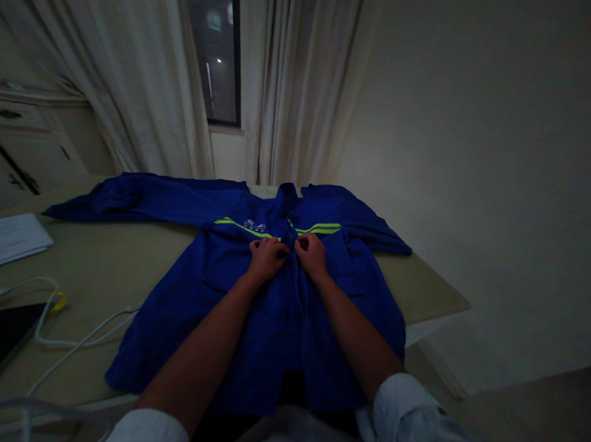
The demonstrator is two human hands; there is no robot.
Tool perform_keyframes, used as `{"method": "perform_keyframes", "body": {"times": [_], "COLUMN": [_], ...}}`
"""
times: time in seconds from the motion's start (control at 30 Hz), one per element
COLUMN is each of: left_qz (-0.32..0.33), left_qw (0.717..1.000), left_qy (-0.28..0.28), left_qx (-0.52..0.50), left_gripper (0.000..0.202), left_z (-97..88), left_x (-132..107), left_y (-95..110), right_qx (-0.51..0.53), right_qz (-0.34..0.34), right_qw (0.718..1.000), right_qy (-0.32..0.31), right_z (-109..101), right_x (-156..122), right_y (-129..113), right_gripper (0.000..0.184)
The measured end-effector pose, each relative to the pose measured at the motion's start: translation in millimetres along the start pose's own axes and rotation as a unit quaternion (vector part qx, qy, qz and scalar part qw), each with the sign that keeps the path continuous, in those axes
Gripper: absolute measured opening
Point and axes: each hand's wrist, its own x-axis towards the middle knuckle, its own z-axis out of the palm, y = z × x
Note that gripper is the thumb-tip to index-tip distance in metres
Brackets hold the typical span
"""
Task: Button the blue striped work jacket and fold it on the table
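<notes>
Both forearms reach forward, the left hand [266, 259] and right hand [311, 257] curled, fingers pinching the front opening of a blue work jacket [262, 330] below its collar. The jacket lies spread mid-worktop [420, 293], hem at the near edge; a white cable [82, 341] and papers [9, 240] sit toward the left edge.

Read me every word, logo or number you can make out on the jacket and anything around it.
White print on the chest of the blue jacket: too small and blurred to read.
Lines of print on the papers at the table's edge: too small to read.
Nothing else shows readable text.
</notes>
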Motion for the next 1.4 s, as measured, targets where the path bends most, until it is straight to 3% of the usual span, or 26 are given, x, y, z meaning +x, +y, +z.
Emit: {"method": "perform_keyframes", "body": {"times": [0.07,0.17,0.23,0.3,0.43,0.6,0.77,0.87,1.03,1.17,1.23,1.33,1.4], "left_qz": [-0.036,-0.102,-0.128,-0.111,-0.033,-0.045,-0.044,-0.05,-0.026,-0.018,-0.042,-0.075,-0.117], "left_qw": [0.999,0.99,0.986,0.992,0.992,0.99,0.984,0.977,0.97,0.96,0.973,0.996,0.99], "left_qy": [0.031,0.098,0.105,0.053,-0.068,-0.057,-0.137,-0.161,-0.151,-0.264,-0.226,-0.033,0.047], "left_qx": [-0.006,0.001,0.007,0.018,0.097,0.123,0.106,0.133,0.191,0.09,0.023,-0.02,-0.068], "left_gripper": [0.023,0.051,0.057,0.055,0.053,0.057,0.06,0.063,0.065,0.041,0.033,0.04,0.057], "left_z": [-1.0,-5.8,-8.8,-9.3,-3.9,-2.1,-3.7,-1.3,-10.3,-27.7,-30.0,-20.9,-9.0], "left_x": [-0.1,0.5,-0.3,-2.8,-10.2,-10.4,1.0,13.8,57.8,117.3,149.7,197.5,228.6], "left_y": [2.1,3.9,4.3,4.3,5.5,5.6,-4.0,-9.4,-17.9,-39.8,-54.4,-73.6,-82.1], "right_qx": [0.056,0.133,0.178,0.217,0.222,0.126,0.133,0.091,-0.091,-0.146,-0.162,-0.165,-0.154], "right_qz": [0.023,0.063,0.072,0.057,0.018,-0.063,-0.07,-0.087,-0.051,-0.093,-0.12,-0.133,-0.136], "right_qw": [0.998,0.987,0.978,0.972,0.974,0.986,0.97,0.964,0.98,0.957,0.954,0.958,0.96], "right_qy": [0.018,0.056,0.079,0.07,-0.052,-0.084,-0.193,-0.235,-0.17,-0.232,-0.221,-0.196,-0.188], "right_z": [-1.0,-3.5,-4.7,-3.6,4.3,7.8,3.4,-0.2,-2.7,8.8,15.8,20.9,20.8], "right_x": [2.4,4.4,5.1,4.9,1.0,-5.4,0.4,17.0,48.2,50.3,44.9,38.0,36.3], "right_y": [4.0,7.0,7.6,7.6,5.9,-0.4,-3.2,1.9,15.2,21.0,21.8,20.9,19.7], "right_gripper": [0.017,0.026,0.029,0.03,0.034,0.027,0.03,0.032,0.054,0.047,0.045,0.046,0.045]}}
